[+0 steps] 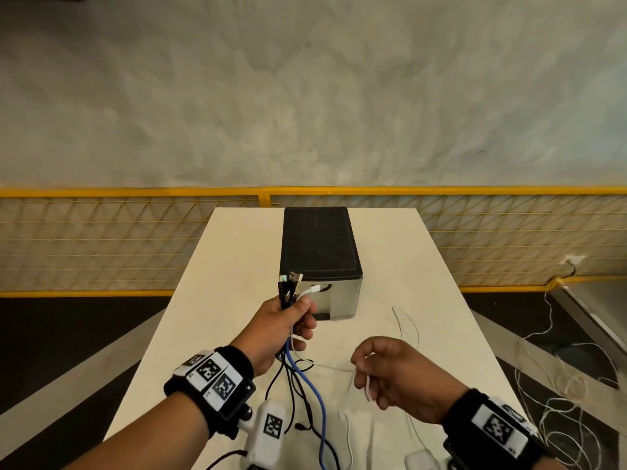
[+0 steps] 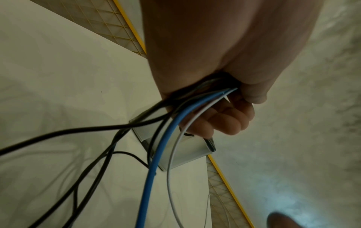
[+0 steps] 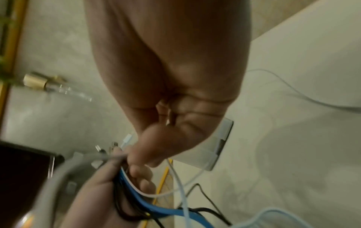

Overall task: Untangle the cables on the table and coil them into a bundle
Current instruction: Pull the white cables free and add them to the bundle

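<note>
- Up above the middle of the desk [image 1: 237, 252], the left hand [image 1: 285, 320] was closed round a bunch of cables [image 1: 288, 290], their plug ends sticking up out of the fist.
- From that fist a blue cable [image 1: 317, 398], several black cables [image 1: 288, 385] and a thin white cable [image 2: 171, 154] hung down and trailed over the near desk surface toward its near edge.
- The right hand [image 1: 390, 371], near and to the right, hovered above the desk with fingers curled, pinching a thin white cord [image 1: 368, 388] between thumb and fingers.
- A dark-topped box [image 1: 320, 259] with pale sides stood at the far middle of the desk, just beyond the left hand.
- Bare desk lay on either side of the box, out to the left and right edges.
- Beyond the far edge ran a yellow mesh fence [image 1: 101, 239]; loose pale wires [image 1: 559, 385] lay on the floor off the right edge.
</note>
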Demonstrator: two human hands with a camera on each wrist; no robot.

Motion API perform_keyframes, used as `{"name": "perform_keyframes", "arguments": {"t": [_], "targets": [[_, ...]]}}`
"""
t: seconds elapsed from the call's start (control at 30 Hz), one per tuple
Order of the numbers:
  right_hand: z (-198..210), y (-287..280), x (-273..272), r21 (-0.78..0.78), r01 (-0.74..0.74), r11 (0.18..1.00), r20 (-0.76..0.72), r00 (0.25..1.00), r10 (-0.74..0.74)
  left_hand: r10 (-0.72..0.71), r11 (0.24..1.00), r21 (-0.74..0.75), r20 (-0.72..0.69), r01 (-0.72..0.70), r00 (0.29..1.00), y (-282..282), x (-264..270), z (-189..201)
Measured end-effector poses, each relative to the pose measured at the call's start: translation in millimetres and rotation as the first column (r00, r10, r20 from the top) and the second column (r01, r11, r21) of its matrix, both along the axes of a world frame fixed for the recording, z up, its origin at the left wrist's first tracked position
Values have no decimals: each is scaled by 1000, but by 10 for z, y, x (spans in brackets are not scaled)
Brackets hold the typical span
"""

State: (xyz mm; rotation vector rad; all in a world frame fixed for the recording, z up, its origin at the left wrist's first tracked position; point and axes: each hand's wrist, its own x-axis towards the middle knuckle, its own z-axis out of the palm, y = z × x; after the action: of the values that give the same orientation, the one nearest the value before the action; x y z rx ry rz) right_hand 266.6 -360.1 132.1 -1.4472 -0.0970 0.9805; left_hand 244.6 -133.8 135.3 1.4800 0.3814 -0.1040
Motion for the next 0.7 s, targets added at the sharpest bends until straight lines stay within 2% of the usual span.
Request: {"name": "perform_keyframes", "arguments": {"t": [0.07, 0.13, 0.4, 0.57, 0.7], "targets": [[38, 36, 21, 138, 76, 988, -102, 993, -62, -35, 999, 6, 2, 35, 999, -34, -39, -7], [29, 71, 27, 190, 96, 977, -92, 993, -79, -57, 998, 7, 6, 57, 998, -62, -73, -13], [-35, 297, -7, -18, 226, 974, 224, 950, -216, -44, 998, -39, 7, 45, 999, -114, -117, -33], [-83, 373, -21, 23, 239, 971, 219, 946, -239, 16, 984, -177, 15, -13, 1000, -97, -112, -60], [-106, 403, -36, 24, 240, 970, 234, 942, -239, 23, 982, -188, 26, -18, 999, -83, -119, -103]]}}
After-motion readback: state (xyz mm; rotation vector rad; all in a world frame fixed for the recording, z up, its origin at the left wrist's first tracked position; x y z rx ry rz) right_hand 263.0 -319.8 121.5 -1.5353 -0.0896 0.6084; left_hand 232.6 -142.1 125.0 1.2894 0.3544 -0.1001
